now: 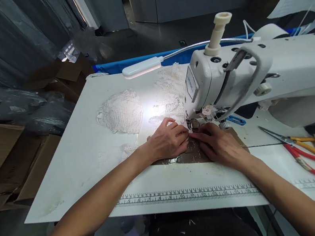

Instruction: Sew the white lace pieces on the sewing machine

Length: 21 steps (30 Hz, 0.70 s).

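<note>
**Both hands right at the needle of the sewing machine**

So the left hand (169, 140) and right hand (217, 142) are meeting fingertip to fingertip right under the presser foot (193, 125) of the white sewing machine (258, 73). Both have their fingers pressed together on a small bit of white lace (186, 131), pinching it flat against the bed; the piece is mostly hidden under the fingers, so I can't tell much of its shape. Under both palms is a brownish plate (182, 157) set in the white table (85, 154). Up and left of the grip sits a loose lace piece (120, 112), lit by the gooseneck lamp (141, 67). Well off to the right of the grip lie red-handled scissors (305, 151). A printed ruler (188, 195) runs along the table edge just below the wrists.
</note>
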Each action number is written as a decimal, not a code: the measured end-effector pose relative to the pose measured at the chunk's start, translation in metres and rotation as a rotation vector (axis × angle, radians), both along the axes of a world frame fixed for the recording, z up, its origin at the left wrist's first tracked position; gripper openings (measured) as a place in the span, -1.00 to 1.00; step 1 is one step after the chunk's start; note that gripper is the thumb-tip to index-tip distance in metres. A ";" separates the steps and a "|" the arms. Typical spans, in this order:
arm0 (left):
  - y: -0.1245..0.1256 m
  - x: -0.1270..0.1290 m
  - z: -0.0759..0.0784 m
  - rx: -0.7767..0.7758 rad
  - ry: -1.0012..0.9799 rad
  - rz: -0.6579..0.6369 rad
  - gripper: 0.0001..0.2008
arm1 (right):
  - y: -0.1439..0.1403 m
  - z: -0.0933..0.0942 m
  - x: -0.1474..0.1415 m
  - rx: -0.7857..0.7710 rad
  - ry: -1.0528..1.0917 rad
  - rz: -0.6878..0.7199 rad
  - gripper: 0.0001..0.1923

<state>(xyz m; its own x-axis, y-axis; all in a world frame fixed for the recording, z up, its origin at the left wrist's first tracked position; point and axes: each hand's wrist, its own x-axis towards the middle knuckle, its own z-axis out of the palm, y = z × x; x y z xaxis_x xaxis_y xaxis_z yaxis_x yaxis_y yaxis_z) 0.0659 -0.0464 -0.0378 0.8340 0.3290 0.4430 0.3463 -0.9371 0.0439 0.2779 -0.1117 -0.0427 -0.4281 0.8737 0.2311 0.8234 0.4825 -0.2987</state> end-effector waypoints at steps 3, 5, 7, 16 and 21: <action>0.000 -0.001 0.000 -0.004 0.009 0.019 -0.81 | -0.001 0.000 -0.003 0.001 -0.034 -0.029 -0.61; 0.001 -0.002 -0.001 -0.003 0.030 0.029 -0.81 | -0.001 -0.001 -0.005 -0.001 -0.060 -0.046 -0.60; 0.003 -0.003 -0.001 -0.005 0.050 0.033 -0.78 | 0.000 -0.001 -0.007 0.007 -0.090 -0.060 -0.60; 0.007 -0.002 0.002 -0.050 0.120 0.071 -0.72 | 0.003 -0.004 -0.015 0.017 -0.157 -0.114 -0.62; 0.010 -0.002 0.003 -0.028 0.135 0.078 -0.67 | 0.005 0.006 0.003 -0.103 0.136 -0.116 -0.65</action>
<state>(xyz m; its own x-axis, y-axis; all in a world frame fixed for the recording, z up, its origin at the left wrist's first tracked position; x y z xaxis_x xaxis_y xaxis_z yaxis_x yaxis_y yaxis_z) 0.0637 -0.0364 -0.0345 0.8568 0.4061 0.3179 0.4229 -0.9060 0.0177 0.2811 -0.1068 -0.0369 -0.2942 0.9373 0.1869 0.8201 0.3480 -0.4541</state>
